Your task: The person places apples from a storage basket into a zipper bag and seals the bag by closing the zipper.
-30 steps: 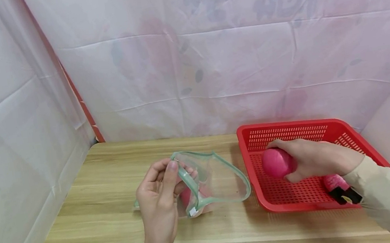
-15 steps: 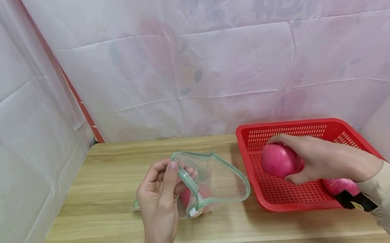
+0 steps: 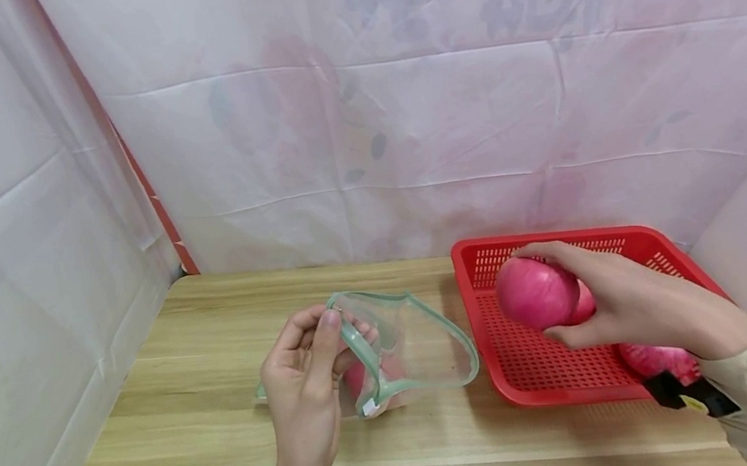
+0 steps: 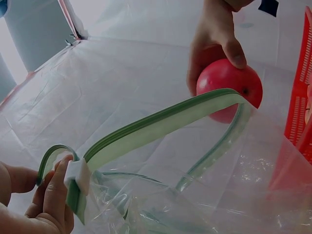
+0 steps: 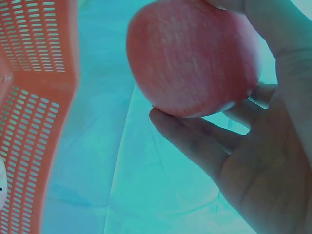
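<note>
Red basket (image 3: 532,374) stands near the bag (image 3: 394,371), pale cloth (image 3: 358,126) behind both.

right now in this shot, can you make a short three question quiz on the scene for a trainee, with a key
1. What does the right hand hold?
2. True or false: the left hand pinches the edge of the clear bag.
3. In the head view, where is the red basket?
a) left of the bag
b) right of the bag
c) underneath the bag

Key:
1. A round pink fruit
2. True
3. b
</note>
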Available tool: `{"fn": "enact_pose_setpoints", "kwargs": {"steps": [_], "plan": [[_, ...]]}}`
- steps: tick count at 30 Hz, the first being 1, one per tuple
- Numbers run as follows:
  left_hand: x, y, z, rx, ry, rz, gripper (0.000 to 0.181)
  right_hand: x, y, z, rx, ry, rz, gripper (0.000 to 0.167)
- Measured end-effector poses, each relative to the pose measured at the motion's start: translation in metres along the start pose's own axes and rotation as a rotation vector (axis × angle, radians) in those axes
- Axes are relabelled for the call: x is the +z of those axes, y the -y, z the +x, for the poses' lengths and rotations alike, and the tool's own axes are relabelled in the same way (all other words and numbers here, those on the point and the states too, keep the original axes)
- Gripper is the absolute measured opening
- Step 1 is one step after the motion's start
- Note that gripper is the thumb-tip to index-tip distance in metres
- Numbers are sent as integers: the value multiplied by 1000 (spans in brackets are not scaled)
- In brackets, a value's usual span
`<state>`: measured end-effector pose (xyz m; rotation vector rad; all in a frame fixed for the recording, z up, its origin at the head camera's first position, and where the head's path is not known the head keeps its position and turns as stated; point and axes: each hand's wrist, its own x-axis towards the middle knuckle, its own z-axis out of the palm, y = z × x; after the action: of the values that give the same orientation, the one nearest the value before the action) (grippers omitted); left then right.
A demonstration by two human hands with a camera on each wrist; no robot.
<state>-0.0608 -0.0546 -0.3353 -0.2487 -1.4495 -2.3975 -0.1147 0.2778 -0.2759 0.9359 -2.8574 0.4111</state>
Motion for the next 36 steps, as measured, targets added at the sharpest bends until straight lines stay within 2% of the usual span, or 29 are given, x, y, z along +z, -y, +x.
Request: {"fn": "enact_pose_setpoints", "kwargs": {"steps": [5, 10, 18, 25, 33, 36], "plan": [[0, 0, 0, -1, -1, 3, 12, 1, 1, -4, -93, -78, -15, 93], [0, 0, 0, 0, 2, 0, 12, 3, 6, -7, -135, -144, -17, 93], [-1, 0, 0, 7, 5, -1, 12, 7, 15, -10, -165, -230, 35, 93], [-3, -2, -1, 5, 3, 11, 13, 16, 19, -14, -197, -313, 144, 93], [-3, -3, -2, 4, 8, 15, 13, 20, 28, -21, -141, -360, 185, 98], [-4, -4, -3, 2, 9, 22, 14, 23, 29, -22, -177, -409, 208, 84]]}}
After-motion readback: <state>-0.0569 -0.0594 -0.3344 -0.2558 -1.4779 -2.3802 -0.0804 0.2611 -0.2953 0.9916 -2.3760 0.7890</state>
